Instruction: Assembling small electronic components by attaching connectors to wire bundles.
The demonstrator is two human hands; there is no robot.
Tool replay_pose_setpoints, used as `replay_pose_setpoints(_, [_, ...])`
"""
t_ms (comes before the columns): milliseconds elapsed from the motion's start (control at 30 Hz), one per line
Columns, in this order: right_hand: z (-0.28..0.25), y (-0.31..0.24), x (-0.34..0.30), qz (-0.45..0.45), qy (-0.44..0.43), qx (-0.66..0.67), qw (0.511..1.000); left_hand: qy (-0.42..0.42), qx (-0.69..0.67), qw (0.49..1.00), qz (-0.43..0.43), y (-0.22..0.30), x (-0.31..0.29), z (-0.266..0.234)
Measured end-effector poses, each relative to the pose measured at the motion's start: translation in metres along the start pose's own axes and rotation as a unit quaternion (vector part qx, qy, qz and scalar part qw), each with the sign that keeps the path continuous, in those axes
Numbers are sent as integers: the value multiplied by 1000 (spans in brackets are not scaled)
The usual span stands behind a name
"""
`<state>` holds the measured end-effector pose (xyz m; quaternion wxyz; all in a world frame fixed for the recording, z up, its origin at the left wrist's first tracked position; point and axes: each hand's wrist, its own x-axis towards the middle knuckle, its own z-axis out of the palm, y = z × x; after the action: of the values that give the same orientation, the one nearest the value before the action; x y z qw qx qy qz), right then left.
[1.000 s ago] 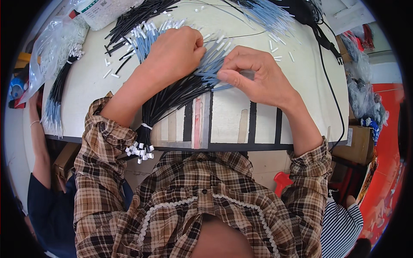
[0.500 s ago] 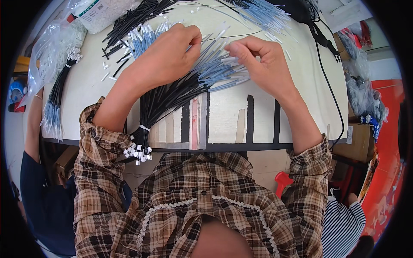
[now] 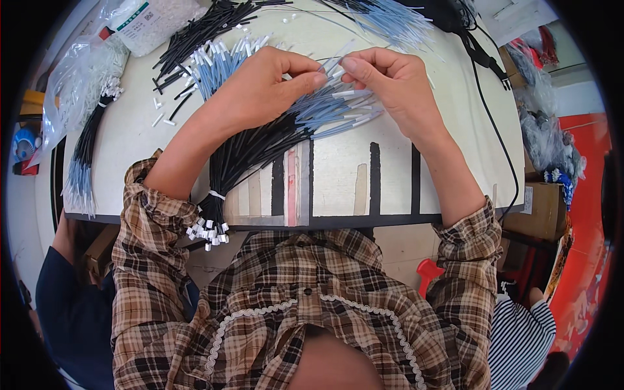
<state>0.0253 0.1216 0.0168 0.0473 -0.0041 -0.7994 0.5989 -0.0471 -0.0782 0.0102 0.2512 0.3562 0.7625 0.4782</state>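
Observation:
My left hand [image 3: 263, 88] pinches a thin blue-grey wire between thumb and forefinger, above the fanned ends of a bundle. Close beside it, my right hand [image 3: 396, 84] is closed in a pinch at the white tip area; what lies between its fingers is too small to make out. Beneath both hands spreads the wire bundle [image 3: 260, 153], black along its length, with blue-grey ends and white tips. A white tie [image 3: 217, 194] gathers it near the table edge, where white connectors [image 3: 208, 232] hang over.
More wires [image 3: 214, 62] and loose white sleeves lie at the far left. Another tied bundle [image 3: 83, 149] sits left, near plastic bags of white parts [image 3: 156, 26]. A black cable [image 3: 487, 117] runs down the right. People sit at both sides; a cardboard box [image 3: 536, 211] stands right.
My left hand has moved right and slightly down, its fingers now meeting a wire. My right hand has shifted slightly, its fingertips now close to the left's. The left neighbour's arm has drawn back.

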Motion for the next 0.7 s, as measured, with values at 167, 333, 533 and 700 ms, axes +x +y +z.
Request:
replay_pose_setpoints(167, [-10,0,0,-13,-33,-58,998,46,16,999,12,-8,4,-2])
replay_pose_setpoints(333, [-55,1,6,-103,-6,-194,976,44,-31,998,-30,-13,4,-3])
replay_pose_setpoints(533, [-85,-11,-8,-52,-55,-454,888,86,-79,993,-5,-6,8,10])
replay_pose_setpoints(700, [-63,6,-3,-111,-48,-467,876,101,-62,993,11,-8,7,12])
